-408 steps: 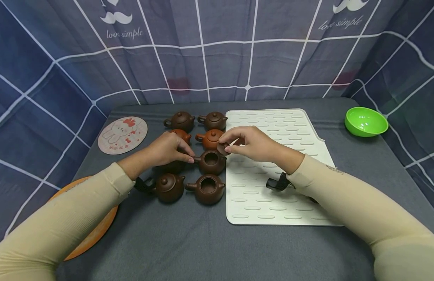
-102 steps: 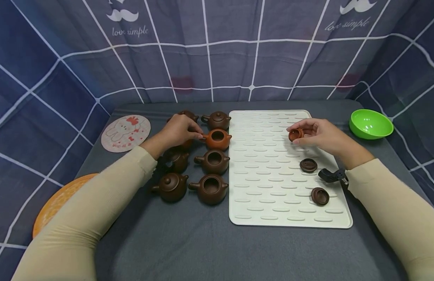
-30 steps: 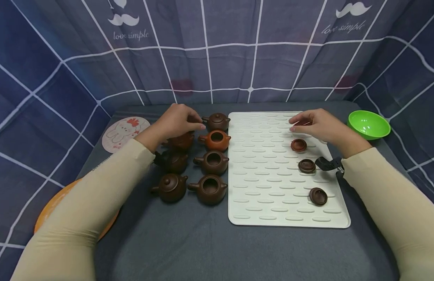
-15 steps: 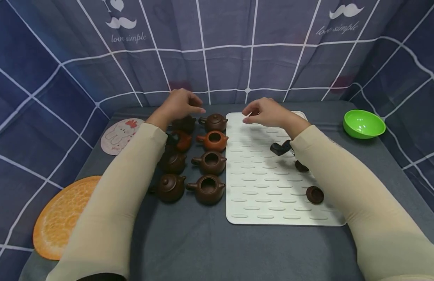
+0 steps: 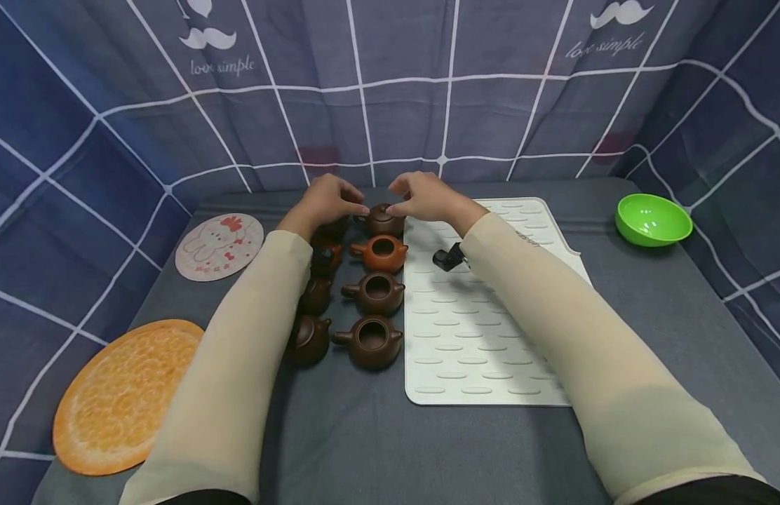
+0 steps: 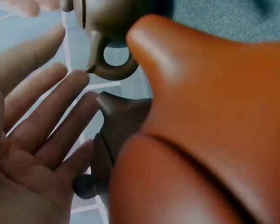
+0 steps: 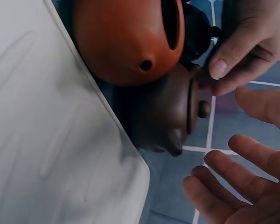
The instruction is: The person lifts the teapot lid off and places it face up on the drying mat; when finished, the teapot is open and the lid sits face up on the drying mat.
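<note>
A dark brown lidded teapot (image 5: 384, 221) stands in the back row, its lid knob visible in the right wrist view. My left hand (image 5: 330, 200) is beside its handle (image 6: 113, 70), thumb and fingers extended; in the right wrist view the fingertips look very near or touching it. My right hand (image 5: 428, 198) hovers at the lid's right side, fingers (image 7: 224, 161) spread and holding nothing. In front stand three lidless teapots: an orange one (image 5: 382, 265) and two brown ones, the middle (image 5: 371, 303) and the nearest (image 5: 362, 356).
More lidded teapots (image 5: 309, 344) form a left column, partly hidden by my left arm. A white ridged mat (image 5: 440, 379) lies to the right; my right arm hides the lids there. Around are a green bowl (image 5: 654, 231), an orange round mat (image 5: 125, 393) and a rabbit-printed round mat (image 5: 219, 259).
My right hand set the orange teapot's lid upside down on the white mat, then came left to the back teapot. My left hand moved from the orange teapot's handle back to this one's.
</note>
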Available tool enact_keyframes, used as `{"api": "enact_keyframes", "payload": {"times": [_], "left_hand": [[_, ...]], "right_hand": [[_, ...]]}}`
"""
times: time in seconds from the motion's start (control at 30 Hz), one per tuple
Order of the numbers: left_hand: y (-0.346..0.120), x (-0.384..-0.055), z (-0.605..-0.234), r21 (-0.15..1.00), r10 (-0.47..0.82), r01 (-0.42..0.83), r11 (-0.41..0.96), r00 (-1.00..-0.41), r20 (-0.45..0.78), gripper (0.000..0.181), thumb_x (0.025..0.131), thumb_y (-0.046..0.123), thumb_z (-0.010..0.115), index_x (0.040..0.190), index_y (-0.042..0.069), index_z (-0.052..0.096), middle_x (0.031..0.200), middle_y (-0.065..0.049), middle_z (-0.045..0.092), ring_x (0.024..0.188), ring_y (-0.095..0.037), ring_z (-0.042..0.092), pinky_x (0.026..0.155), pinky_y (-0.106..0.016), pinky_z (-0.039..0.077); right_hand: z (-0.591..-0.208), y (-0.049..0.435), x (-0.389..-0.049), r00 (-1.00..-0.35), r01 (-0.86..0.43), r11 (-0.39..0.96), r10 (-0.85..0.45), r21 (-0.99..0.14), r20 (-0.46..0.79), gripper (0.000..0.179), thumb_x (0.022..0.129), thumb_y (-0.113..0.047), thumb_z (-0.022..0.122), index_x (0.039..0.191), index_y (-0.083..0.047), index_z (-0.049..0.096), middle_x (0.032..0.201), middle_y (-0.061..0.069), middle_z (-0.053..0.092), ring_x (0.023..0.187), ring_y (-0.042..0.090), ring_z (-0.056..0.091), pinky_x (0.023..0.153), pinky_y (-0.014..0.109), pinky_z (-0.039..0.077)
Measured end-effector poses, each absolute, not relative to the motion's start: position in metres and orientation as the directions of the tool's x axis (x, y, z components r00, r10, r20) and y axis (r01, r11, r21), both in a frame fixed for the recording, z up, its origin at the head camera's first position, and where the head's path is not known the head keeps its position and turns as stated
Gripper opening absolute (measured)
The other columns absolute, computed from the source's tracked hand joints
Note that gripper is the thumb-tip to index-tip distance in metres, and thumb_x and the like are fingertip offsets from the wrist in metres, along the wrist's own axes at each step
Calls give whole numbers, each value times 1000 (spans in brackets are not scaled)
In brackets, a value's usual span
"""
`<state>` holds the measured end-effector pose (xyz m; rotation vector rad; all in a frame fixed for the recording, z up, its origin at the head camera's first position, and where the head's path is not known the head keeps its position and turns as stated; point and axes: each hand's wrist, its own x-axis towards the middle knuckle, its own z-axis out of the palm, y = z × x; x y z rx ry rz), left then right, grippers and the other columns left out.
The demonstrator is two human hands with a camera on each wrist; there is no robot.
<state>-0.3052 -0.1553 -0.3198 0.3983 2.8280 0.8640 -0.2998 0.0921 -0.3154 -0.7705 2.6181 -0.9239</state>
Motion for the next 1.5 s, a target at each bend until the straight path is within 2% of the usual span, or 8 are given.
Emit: {"api": "enact_keyframes", "payload": {"times": [0.3,0.57,0.83,1.3,1.5], "left_hand": [[-168,-309,-322,508,321,267,819,-947,-20,35,90,22,88,118,3,81,114,-12,77,111,-29,66,101,-43,49],[-164,-310,-327,509,331,243,826,-939,-88,32,94,22,85,119,3,80,117,-12,76,115,-30,64,102,-44,49],[-163,-308,-331,485,325,255,837,-944,-64,25,95,19,83,115,5,82,114,-11,77,112,-30,65,102,-43,48],[-164,-310,-338,504,306,241,830,-951,-49,23,96,20,82,115,6,83,113,-10,77,109,-29,66,98,-44,50],[-163,-309,-338,509,297,233,829,-954,-48,23,96,20,82,115,7,83,112,-10,77,109,-29,65,97,-44,51]], "right_hand": [[-326,74,-307,-826,-397,671,-558,-626,-75,57,101,-29,74,147,-2,57,146,18,57,133,32,53,108,43,43],[-331,61,-307,-837,-399,685,-544,-610,-63,55,100,-23,77,147,0,59,145,19,59,135,31,53,111,40,41],[-337,65,-308,-843,-393,682,-535,-617,-55,51,104,-24,72,148,-2,59,147,14,59,138,29,51,112,39,40],[-342,67,-309,-861,-406,685,-508,-605,3,31,105,-21,70,134,-10,75,133,6,71,131,26,58,108,37,44],[-345,67,-309,-862,-425,687,-506,-590,32,28,105,-21,70,131,-11,77,129,6,73,127,26,61,105,37,46]]}}
